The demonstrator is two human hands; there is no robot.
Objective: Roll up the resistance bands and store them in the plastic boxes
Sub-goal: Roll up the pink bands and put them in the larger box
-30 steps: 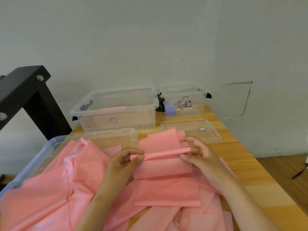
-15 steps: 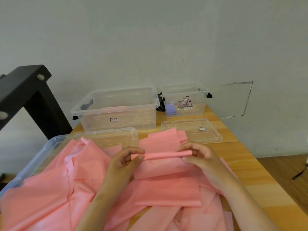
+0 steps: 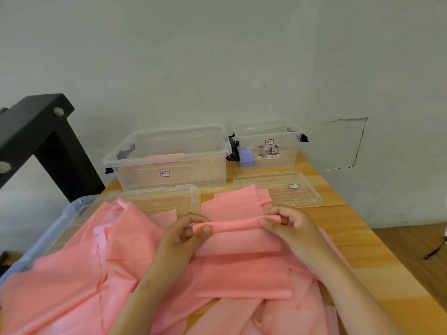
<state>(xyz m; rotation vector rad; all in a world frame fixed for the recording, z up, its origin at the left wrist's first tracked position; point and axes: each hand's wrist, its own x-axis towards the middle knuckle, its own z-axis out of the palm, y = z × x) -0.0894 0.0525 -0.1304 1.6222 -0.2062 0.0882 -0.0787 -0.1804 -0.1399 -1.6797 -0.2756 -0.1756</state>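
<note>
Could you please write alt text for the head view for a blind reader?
The left hand and right hand pinch the ends of a partly rolled pink band over a heap of pink bands on a table. Behind stand an open large box and small box.

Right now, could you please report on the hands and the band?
Left hand and right hand pinch the pink band at its rolled edge. Most unrolled. Loose bands piled underneath.

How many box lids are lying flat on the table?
2. Left lid before the big box, partly under pink bands; right lid before the small box. Bands may hide more.
</note>
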